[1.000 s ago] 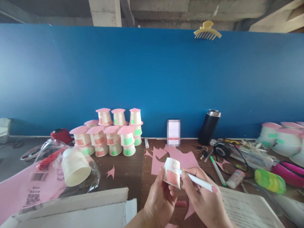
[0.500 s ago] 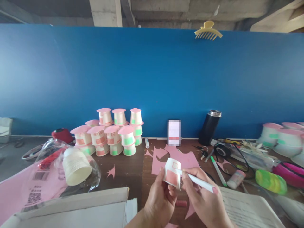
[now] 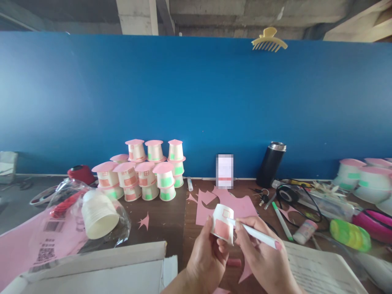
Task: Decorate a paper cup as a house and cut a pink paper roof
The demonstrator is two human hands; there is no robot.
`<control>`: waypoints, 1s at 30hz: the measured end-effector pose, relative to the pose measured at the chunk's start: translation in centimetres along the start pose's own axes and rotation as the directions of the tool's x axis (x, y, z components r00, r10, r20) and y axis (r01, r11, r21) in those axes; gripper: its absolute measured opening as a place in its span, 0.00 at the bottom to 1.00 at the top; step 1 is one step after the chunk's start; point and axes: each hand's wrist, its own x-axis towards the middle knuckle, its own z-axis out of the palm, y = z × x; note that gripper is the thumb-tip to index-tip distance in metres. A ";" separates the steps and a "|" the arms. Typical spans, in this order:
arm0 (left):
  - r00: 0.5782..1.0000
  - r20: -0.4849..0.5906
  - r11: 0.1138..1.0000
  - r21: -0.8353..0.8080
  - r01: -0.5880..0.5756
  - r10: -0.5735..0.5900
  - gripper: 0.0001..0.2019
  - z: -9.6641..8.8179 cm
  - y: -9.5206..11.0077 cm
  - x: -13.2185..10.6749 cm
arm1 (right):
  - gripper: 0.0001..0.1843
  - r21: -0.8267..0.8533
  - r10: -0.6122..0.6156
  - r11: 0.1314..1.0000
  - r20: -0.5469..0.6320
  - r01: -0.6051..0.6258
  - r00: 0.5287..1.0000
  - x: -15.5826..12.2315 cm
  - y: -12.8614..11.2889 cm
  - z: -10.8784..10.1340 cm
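My left hand [image 3: 208, 255] grips a white paper cup [image 3: 218, 213], held upside down and slightly tilted. A filled pinkish-red block and a small window outline above it are drawn on the cup's side. Between the fingers of my right hand [image 3: 260, 249] is a white marker [image 3: 255, 232] with a pink end; its tip meets the cup near the window outline. Below the hands lies a red marker cap [image 3: 234, 262]. Behind the cup rests cut pink paper [image 3: 241, 206] with curved gaps in it.
Stacked cups with pink paper roofs [image 3: 145, 173] stand at left, near a bag of nested paper cups [image 3: 99, 214]. A black bottle [image 3: 271, 165], green marker [image 3: 282, 220], glue bottle [image 3: 305, 231] and written sheet [image 3: 321, 265] are on the right. White cardboard [image 3: 92, 273] fills the front left.
Both hands, the cup and the marker keep nearly the same positions. The whole view has shifted very slightly.
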 end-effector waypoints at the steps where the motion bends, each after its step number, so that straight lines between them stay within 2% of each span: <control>1: 1.000 -0.002 1.000 -0.002 0.002 -0.002 0.08 0.0 0.0 0.0 | 0.07 0.002 0.003 1.000 0.000 -0.003 1.000 0.0 0.0 0.0; 10: 1.000 0.003 0.999 -0.027 0.019 -0.019 0.08 -0.2 0.0 0.2 | 0.08 0.004 0.035 0.999 -0.006 -0.035 0.999 -0.1 0.3 0.0; 30: 1.000 -0.008 0.997 -0.070 0.015 -0.015 0.07 -0.3 0.3 0.4 | 0.07 0.006 0.009 1.000 -0.007 -0.009 1.000 0.0 0.3 -0.1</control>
